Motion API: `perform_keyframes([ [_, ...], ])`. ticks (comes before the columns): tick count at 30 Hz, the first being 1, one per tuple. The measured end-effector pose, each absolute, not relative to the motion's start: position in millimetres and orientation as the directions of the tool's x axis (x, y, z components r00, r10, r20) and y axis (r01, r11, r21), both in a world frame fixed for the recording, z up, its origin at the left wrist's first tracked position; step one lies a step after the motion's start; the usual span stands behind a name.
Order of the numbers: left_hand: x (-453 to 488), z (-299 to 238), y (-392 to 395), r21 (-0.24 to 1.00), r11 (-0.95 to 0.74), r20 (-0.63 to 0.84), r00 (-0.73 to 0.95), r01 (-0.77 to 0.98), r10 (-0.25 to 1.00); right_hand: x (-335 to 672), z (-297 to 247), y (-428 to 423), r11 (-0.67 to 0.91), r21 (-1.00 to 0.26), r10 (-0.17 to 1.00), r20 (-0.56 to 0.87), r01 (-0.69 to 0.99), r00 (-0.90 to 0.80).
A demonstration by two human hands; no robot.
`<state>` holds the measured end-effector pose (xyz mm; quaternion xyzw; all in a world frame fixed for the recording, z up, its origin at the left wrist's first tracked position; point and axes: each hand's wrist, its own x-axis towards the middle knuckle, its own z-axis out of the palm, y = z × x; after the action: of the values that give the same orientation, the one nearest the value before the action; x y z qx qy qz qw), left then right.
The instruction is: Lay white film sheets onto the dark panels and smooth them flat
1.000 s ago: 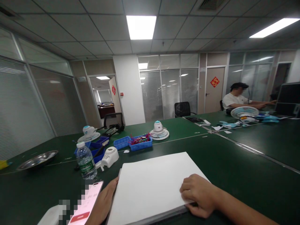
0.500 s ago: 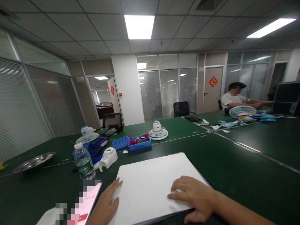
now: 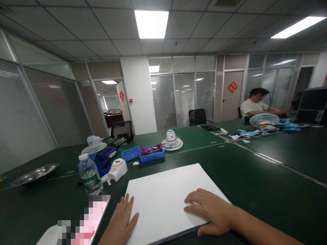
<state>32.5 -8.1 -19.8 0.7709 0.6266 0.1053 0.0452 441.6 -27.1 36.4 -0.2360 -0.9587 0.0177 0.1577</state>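
A flat white sheet or board (image 3: pixel 160 197) with a dark lower edge lies on the green table in front of me. My left hand (image 3: pixel 120 219) rests at its left edge, fingers spread, with the fingertips and thumb over the white surface. On the right side lies my right hand (image 3: pixel 212 209), its fingers stretched and slightly bent on the white surface, the thumb at the near edge. Neither hand grasps anything. Left of my left hand is a phone-like pink screen (image 3: pixel 95 217), partly blurred out, with a water bottle (image 3: pixel 90 177) standing behind it.
A white plastic housing (image 3: pixel 118 170), blue trays (image 3: pixel 130 154), one with red wires (image 3: pixel 152 149), and fan parts (image 3: pixel 171 141) stand beyond the board. A metal dish (image 3: pixel 37 174) is at far left. A person (image 3: pixel 258 105) sits at far right near a fan (image 3: pixel 264 120) and a monitor (image 3: pixel 311 105).
My left hand has shifted slightly right, its fingers spreading more and its thumb further over the white surface. My right hand has barely moved, its thumb now nearer the board's edge.
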Motion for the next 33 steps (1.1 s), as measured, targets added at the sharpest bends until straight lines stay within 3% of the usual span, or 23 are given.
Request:
perform_keyframes([
  [6,34.4,-22.1,-5.4,0.174,-0.223,0.085,0.211,0.959,0.974,438.7,31.9,-23.9,0.932,0.004,0.333,0.390,0.363,-0.858],
  [16,40.1,-18.1,-2.9,0.173,-0.214,0.060,0.206,0.961,0.977,427.6,37.1,-35.7,0.890,0.359,0.088,0.470,0.281,-0.878],
  [21,31.9,-14.0,1.0,0.404,-0.136,0.066,0.120,0.904,0.991,422.0,40.1,-37.3,0.877,0.415,-0.012,0.522,0.242,-0.853],
  [26,10.6,0.6,9.7,0.731,-0.090,0.139,-0.019,0.676,0.990,429.9,38.7,-31.7,0.825,0.525,-0.154,0.565,0.209,-0.811],
  [29,3.9,7.3,15.3,0.832,-0.040,0.125,-0.117,0.553,0.985,438.2,37.1,-28.0,0.806,0.553,-0.174,0.561,0.210,-0.809],
  [33,5.5,10.3,15.6,0.915,-0.035,0.044,-0.015,0.401,0.999,454.3,40.6,-23.6,0.789,0.561,-0.137,0.557,0.250,-0.819],
])
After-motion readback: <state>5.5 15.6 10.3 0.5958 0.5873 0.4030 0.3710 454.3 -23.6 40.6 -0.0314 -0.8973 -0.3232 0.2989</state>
